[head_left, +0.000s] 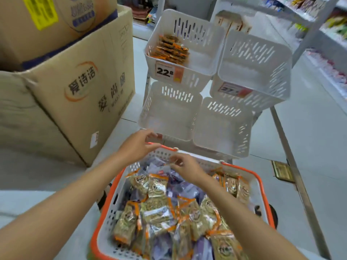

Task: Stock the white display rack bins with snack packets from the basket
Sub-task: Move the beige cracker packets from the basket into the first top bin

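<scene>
In the lower centre, the right hand is reaching among the snack packets in the basket, its grip too blurred to judge, while the left hand is hovering, grip loosely apart, probably ready near the rack bins.

a shop: price tags, stocked shelves, cardboard cartons

Bright, even indoor light with only soft shadows, motion blur smearing the right bins and far shelves, packets soft, and wide-angle bending at the edges.
</scene>
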Demonstrator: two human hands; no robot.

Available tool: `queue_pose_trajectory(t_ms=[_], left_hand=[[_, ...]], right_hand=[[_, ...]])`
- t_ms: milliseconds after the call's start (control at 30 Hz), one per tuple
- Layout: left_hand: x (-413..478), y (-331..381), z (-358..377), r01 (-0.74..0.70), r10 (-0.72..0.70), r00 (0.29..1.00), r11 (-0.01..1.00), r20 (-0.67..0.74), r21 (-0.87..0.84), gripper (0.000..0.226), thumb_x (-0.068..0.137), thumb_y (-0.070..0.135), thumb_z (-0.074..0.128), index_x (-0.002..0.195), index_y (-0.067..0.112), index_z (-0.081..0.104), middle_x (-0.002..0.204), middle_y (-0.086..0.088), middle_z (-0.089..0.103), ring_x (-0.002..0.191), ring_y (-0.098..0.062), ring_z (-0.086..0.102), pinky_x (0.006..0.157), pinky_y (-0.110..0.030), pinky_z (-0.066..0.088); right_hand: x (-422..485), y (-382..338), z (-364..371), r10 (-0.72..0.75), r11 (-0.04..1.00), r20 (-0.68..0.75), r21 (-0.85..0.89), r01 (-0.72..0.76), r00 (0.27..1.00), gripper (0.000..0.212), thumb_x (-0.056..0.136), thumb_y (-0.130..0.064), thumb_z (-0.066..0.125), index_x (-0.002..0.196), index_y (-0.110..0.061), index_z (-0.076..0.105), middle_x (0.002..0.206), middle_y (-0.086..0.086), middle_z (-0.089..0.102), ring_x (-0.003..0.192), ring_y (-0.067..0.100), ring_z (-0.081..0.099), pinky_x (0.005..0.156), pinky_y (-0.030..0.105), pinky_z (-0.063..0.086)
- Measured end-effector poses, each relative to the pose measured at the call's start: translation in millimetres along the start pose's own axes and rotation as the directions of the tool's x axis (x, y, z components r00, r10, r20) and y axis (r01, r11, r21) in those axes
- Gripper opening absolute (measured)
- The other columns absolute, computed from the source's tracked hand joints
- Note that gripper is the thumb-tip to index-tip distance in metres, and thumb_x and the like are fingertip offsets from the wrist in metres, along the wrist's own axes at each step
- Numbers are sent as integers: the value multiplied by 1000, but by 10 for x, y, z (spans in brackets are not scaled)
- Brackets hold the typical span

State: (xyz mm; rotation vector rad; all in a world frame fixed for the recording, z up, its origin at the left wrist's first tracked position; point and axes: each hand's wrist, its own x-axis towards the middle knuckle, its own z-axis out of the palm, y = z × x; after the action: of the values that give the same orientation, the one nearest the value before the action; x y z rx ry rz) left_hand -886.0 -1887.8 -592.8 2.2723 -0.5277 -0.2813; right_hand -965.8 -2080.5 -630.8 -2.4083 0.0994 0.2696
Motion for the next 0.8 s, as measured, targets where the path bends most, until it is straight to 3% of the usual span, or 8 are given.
queue_pose_trajectory(t_ms=[100, 200, 267, 333, 533, 600, 700, 800], left_hand=[[-313, -190, 45, 78, -78, 997, 996, 0, -49, 38, 90, 33, 70, 122, 15, 62, 118, 0, 62, 105, -18, 58, 88, -33, 49], [-517, -311, 58, 131, -131, 991, 989, -2, -67, 37, 90, 33, 70, 122, 17, 61, 119, 2, 61, 105, -17, 58, 88, -34, 49], [-603, -343, 88, 152, -153, 988, 984, -3, -97, 36, 90, 31, 70, 122, 17, 61, 121, 0, 61, 105, -17, 57, 85, -31, 47], [-665, -329, 145, 150, -148, 989, 982, 20, -116, 39, 90, 30, 71, 125, 16, 60, 122, 0, 61, 106, -17, 58, 82, -26, 45], [-614, 22, 375, 101, -95, 995, 970, 38, -222, 85, 77, 38, 83, 147, 19, 37, 137, 6, 47, 127, -13, 45, 105, -36, 41], [-547, 188, 506, 105, -59, 990, 909, 126, -404, 62, 80, 21, 82, 135, 13, 55, 127, 1, 63, 116, -15, 61, 103, -41, 49], [-475, 223, 641, 170, -130, 985, 837, 112, -521, 34, 84, 6, 76, 117, 9, 67, 107, -8, 74, 102, -25, 70, 94, -42, 56], [-399, 115, 676, 319, -259, 948, 759, 185, -567, 38, 87, 12, 73, 122, 10, 60, 111, -9, 72, 103, -26, 69, 98, -47, 53]], right_hand=[[-70, -90, 355, 45, 999, -126, -19, -48, 991, 2, 83, -11, 64, 83, -12, 65, 81, -1, 53, 79, 22, 55, 68, 34, 40], [-219, -75, 568, 227, 974, -327, 92, -209, 917, 30, 80, -31, 68, 70, -24, 41, 77, -2, 48, 74, 24, 52, 60, 33, 32], [-302, -35, 669, 306, 951, -192, 98, -292, 932, 37, 77, -43, 74, 83, -20, 45, 78, -2, 54, 76, 23, 55, 59, 33, 37], [-331, -5, 681, 336, 920, -82, 243, -308, 938, 33, 79, -24, 76, 93, -17, 47, 78, -1, 57, 76, 19, 55, 65, 28, 43], [-416, -130, -68, 200, 768, -197, 640, -29, 960, 21, 84, 7, 69, 82, -11, 60, 67, -1, 54, 52, 6, 51, 55, 24, 43], [-476, -158, -220, 161, 752, -207, 659, 16, 965, 18, 85, 0, 72, 95, -9, 59, 74, 1, 55, 59, 12, 53, 55, 26, 43], [-629, 60, -292, 134, 921, -80, 378, -94, 988, 44, 90, -14, 70, 130, -10, 52, 103, 6, 63, 87, 17, 61, 73, 24, 50], [-892, 528, -90, 229, 973, 347, -123, -197, 909, 64, 93, -26, 66, 150, -22, 37, 132, -1, 55, 114, 17, 54, 93, 30, 47]])
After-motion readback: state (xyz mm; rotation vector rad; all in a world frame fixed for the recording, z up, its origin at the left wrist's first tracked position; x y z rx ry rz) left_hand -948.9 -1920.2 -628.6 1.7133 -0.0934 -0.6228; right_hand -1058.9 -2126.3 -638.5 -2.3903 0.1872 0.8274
